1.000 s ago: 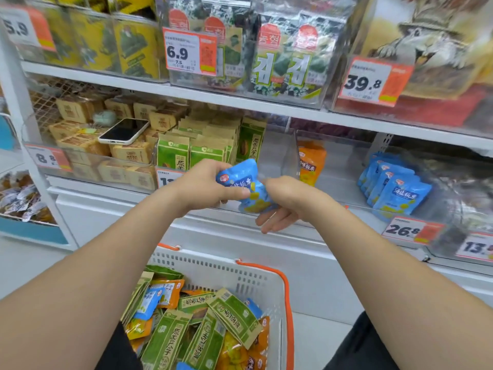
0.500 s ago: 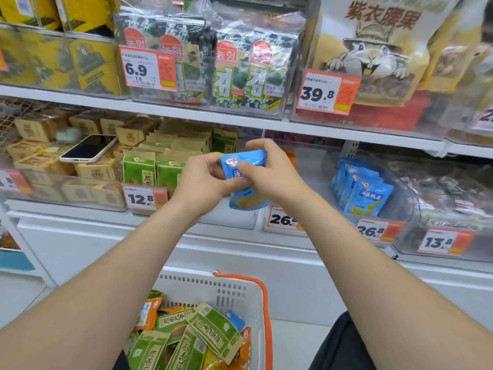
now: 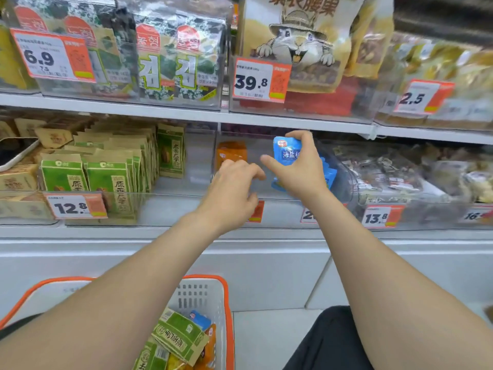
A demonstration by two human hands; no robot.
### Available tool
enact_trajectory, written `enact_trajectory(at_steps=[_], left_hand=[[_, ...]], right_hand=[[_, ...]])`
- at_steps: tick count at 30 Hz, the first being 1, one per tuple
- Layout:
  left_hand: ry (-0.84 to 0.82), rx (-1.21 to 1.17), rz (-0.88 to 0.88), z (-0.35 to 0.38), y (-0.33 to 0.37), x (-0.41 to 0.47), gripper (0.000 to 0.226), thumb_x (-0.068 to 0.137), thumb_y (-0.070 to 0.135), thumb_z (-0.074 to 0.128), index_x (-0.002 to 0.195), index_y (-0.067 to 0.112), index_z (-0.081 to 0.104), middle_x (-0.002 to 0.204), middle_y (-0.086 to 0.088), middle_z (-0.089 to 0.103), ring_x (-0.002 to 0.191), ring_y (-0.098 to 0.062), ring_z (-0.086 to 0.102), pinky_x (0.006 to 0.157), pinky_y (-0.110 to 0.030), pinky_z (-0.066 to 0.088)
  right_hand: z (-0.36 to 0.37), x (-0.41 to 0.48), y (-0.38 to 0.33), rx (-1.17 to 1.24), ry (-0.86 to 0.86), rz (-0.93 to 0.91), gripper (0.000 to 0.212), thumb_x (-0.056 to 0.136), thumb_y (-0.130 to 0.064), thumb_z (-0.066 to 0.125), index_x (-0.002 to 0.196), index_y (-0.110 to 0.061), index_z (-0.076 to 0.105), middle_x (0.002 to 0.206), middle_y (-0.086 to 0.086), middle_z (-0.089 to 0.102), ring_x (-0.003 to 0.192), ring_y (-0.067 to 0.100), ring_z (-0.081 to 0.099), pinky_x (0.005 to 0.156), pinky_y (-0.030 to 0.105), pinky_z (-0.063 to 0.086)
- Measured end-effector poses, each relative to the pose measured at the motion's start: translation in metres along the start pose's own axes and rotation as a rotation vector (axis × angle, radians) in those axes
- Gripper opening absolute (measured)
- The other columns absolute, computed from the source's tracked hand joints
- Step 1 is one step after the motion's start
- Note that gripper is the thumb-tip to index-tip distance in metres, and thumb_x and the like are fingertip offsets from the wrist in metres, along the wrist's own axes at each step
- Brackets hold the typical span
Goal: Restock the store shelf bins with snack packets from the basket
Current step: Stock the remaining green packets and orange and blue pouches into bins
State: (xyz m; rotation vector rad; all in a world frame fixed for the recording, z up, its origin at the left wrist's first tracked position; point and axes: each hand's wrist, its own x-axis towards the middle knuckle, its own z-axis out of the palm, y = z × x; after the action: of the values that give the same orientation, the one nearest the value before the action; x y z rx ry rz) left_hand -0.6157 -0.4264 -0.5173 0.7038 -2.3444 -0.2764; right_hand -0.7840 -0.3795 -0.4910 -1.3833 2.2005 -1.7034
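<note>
The blue snack packet [image 3: 288,154] stands upright in the right hand [image 3: 302,170]. The fingers curl over its top edge and the thumb stretches out to the left across its front. It is held up inside the clear bins [image 3: 186,206] on the middle shelf, just right of an orange packet [image 3: 231,153] standing at the back. More blue packets [image 3: 329,175] show right behind the hand; whether the held packet touches them cannot be told.

The left hand [image 3: 232,188] hangs close beside the right hand, over the front edge of the bin. Its fingers are loosely bent and it has nothing in its hold.

Left of the hands, rows of green packets [image 3: 106,177] fill the next bin, with a 12.8 price tag [image 3: 76,206] on its front. A phone [image 3: 13,154] lies on the boxes at the far left.

Below, between the forearms, is the white basket with its orange rim [image 3: 227,316]. It holds green packets [image 3: 179,335], a blue one [image 3: 200,319] and orange ones at the edge.

The upper shelf [image 3: 160,116] carries seaweed packs [image 3: 170,62] and a large bag with a cartoon animal [image 3: 298,41].
</note>
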Motion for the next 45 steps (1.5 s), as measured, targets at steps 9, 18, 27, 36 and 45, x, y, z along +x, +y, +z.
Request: enact_trajectory(at_steps=[9, 18, 27, 36, 45], left_hand=[[-0.202, 0.085, 0.027, 0.043, 0.022, 0.015, 0.036, 0.095, 0.027, 0.062, 0.131, 0.022, 0.061, 0.127, -0.003, 0.058, 0.120, -0.028, 0.050, 0.101, -0.043, 0.044], [-0.241, -0.031, -0.015, 0.059, 0.023, 0.021, 0.025, 0.096, 0.024, 0.063, 0.121, 0.023, 0.064, 0.120, -0.002, 0.056, 0.104, -0.022, 0.061, 0.091, -0.039, 0.052], [-0.224, -0.049, 0.001, 0.063, 0.021, 0.019, 0.022, 0.096, 0.025, 0.063, 0.118, 0.025, 0.061, 0.117, -0.001, 0.056, 0.103, -0.021, 0.060, 0.089, -0.040, 0.052], [-0.164, -0.070, -0.009, 0.062, 0.017, 0.015, 0.026, 0.094, 0.020, 0.065, 0.120, 0.020, 0.062, 0.115, 0.001, 0.053, 0.107, -0.022, 0.055, 0.091, -0.033, 0.047], [0.045, 0.342, -0.119, 0.027, -0.001, -0.016, 0.021, 0.089, 0.034, 0.066, 0.084, 0.020, 0.051, 0.077, -0.004, 0.060, 0.072, -0.035, 0.057, 0.056, -0.035, 0.038]], right_hand=[[-0.031, 0.014, 0.071, -0.528, -0.049, 0.234, 0.058, 0.079, -0.037, 0.073, 0.129, -0.024, 0.047, 0.129, 0.016, 0.048, 0.111, 0.031, 0.047, 0.097, 0.040, 0.041], [-0.029, 0.028, 0.077, -0.796, -0.100, 0.289, 0.079, 0.079, -0.046, 0.079, 0.135, -0.012, 0.035, 0.130, 0.021, 0.042, 0.118, 0.045, 0.052, 0.078, 0.043, 0.042], [-0.036, 0.035, 0.069, -0.981, -0.053, 0.206, 0.058, 0.083, -0.011, 0.080, 0.130, -0.007, 0.046, 0.137, 0.020, 0.040, 0.106, 0.039, 0.067, 0.073, 0.040, 0.046], [-0.036, 0.025, 0.061, -0.790, -0.131, 0.185, 0.030, 0.093, -0.019, 0.063, 0.118, -0.004, 0.057, 0.120, 0.019, 0.059, 0.110, 0.042, 0.060, 0.075, 0.038, 0.042], [0.002, -0.024, -0.005, -0.705, -0.313, -0.152, 0.023, 0.087, -0.019, 0.051, 0.102, -0.012, 0.066, 0.094, 0.012, 0.056, 0.087, 0.042, 0.054, 0.070, 0.038, 0.043]])
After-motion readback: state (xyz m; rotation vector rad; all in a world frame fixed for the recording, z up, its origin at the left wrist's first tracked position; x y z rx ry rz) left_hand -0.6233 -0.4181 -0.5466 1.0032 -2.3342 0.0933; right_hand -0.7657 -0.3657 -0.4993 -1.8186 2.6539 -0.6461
